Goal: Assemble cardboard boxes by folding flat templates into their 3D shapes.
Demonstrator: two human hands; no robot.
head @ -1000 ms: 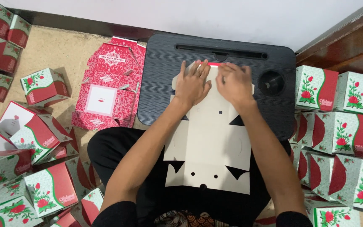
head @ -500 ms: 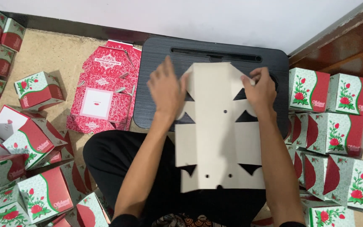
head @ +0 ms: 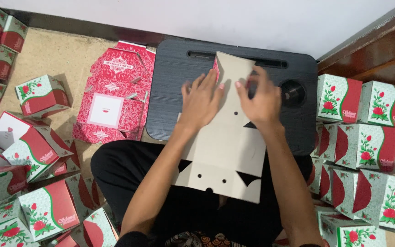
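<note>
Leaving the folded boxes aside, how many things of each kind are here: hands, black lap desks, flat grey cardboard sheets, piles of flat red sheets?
Hands: 2, the left hand and the right hand
Black lap desk: 1
Flat grey cardboard sheet under the hands: 1
Pile of flat red sheets on the floor: 1
Total: 5

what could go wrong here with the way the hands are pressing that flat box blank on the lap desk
1. The cardboard blank hangs well off the near edge of the black lap desk over the lap, unsupported, so it could bend or crease in the wrong place.
2. The left hand and right hand press only its far end, where one flap stands up; the sheet might slide or fold skewed.
3. Finished boxes crowd the right elbow and could get knocked.
</note>
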